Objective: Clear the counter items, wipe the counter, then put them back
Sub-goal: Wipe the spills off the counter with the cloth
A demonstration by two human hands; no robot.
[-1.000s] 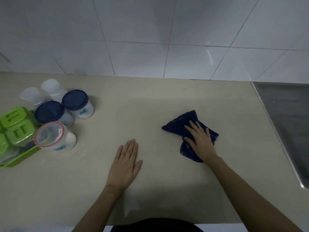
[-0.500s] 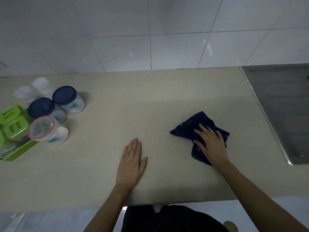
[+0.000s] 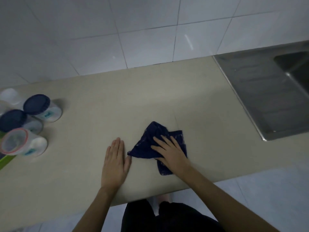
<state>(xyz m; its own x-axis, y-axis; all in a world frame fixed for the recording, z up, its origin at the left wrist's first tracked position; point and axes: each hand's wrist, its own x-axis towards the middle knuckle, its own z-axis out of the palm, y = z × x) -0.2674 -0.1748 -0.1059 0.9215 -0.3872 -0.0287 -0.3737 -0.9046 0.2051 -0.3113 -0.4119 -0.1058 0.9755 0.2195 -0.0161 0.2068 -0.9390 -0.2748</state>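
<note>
A crumpled dark blue cloth point(image 3: 148, 141) lies on the beige counter point(image 3: 200, 114), a little right of the middle near the front edge. My right hand point(image 3: 168, 153) presses flat on the cloth with fingers spread. My left hand point(image 3: 115, 161) rests flat on the bare counter just left of the cloth, its thumb almost touching the cloth's corner, holding nothing. Several clear jars stand grouped at the far left: two with dark blue lids point(image 3: 36, 104) point(image 3: 12, 119) and one with a red-rimmed clear lid point(image 3: 15, 141).
A steel sink with drainboard point(image 3: 260, 97) is set into the counter at the right. White wall tiles point(image 3: 150, 39) rise behind. A green tray edge point(image 3: 5, 162) shows at the far left. The counter's front edge runs just below my hands.
My right hand has slid the cloth to the left, close to my left hand. The view has swung right, so the jars sit further left and more of the sink shows.
</note>
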